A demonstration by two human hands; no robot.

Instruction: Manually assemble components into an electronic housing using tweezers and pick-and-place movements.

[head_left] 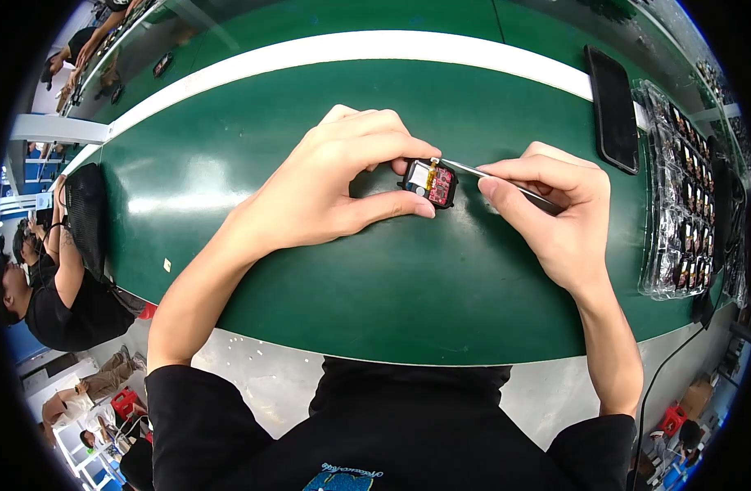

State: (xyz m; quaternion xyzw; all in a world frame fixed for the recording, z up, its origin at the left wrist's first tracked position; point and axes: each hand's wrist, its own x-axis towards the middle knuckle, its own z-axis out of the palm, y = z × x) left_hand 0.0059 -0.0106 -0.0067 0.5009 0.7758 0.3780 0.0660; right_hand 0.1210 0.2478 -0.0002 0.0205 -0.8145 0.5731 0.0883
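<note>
Between the thumb and fingers of my left hand [342, 176] is a small black watch-like case [451, 195], its back off. Inside it show a silvery block, a yellow flex strip and a red circuit board. My right hand [555, 204] is closed around slim metal tweezers [518, 187]. Their tip reaches the upper edge of the case, close to my left index fingertip. Whether the tip grips anything is too small to tell.
The green tabletop [351, 303] spreads under both hands. A black phone [613, 110] lies at the far right, beside clear plastic trays [678, 196] of similar small parts. A black mesh bag [85, 217] hangs by the left edge. Other people [56, 278] sit at the left.
</note>
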